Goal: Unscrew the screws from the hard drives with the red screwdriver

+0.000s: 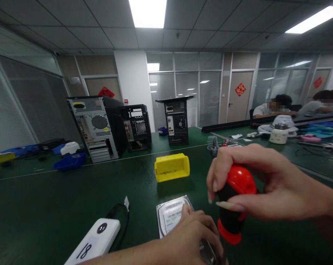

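My right hand (255, 184) is closed round the thick handle of a red and black screwdriver (230, 209), held nearly upright with its shaft pointing down. The tip is hidden near the fingers of my left hand (194, 235). That hand lies over the right side of a silver hard drive (169, 213) with a white label, its fingers curled over the drive's edge. Below the left fingers shows a dark, shiny metal piece (207, 253); I cannot tell whether it is part of the drive.
A yellow bin (172, 167) stands beyond the drive. At front left lies a white power bank (96, 241) marked 18, with a black cable (128, 221). Computer cases (100, 125) stand at the back left and centre. People sit at the far right, behind table clutter.
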`<state>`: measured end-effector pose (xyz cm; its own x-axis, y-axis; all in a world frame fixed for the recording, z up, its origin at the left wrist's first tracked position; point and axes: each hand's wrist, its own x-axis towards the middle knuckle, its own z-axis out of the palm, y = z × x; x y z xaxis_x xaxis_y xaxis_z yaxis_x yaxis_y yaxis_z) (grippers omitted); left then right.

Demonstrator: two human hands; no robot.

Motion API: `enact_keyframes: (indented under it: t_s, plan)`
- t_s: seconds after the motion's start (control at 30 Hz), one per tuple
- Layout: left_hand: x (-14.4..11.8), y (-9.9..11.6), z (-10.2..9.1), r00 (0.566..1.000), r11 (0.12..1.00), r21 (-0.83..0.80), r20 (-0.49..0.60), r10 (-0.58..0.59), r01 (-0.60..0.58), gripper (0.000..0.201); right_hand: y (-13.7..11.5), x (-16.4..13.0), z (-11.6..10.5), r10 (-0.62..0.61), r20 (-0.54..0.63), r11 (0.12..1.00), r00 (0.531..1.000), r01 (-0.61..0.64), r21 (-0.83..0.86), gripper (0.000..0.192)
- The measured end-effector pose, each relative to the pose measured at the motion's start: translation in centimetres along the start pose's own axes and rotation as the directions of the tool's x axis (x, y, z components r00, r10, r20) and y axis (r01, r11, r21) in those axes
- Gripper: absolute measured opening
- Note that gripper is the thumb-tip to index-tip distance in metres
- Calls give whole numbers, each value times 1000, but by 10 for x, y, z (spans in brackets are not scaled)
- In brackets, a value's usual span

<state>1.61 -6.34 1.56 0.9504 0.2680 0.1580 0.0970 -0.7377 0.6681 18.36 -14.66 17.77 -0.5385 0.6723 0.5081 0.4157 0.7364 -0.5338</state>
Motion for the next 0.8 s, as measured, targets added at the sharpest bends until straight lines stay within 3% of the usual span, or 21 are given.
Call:
enact_keyframes:
  t_s: [0.17,0.33,0.53,0.8]
  plan:
    - [0,-2,1,999,999,-15,-9,34,-34,35,2,3,1,-40,-32,998,999,38,-59,11]
    - [-2,-3,-1,999,998,-26,-8,54,-54,30,-2,1,-5,-14,32,998,999,16,-55,20]
    - [-2,-3,-2,999,999,-2,23,47,-47,31,-9,-2,-10,28,96,999,995,-29,12,17]
    - [-1,-3,-2,998,998,32,12,55,-55,32,-2,2,-9,-1,74,998,997,6,-68,13]
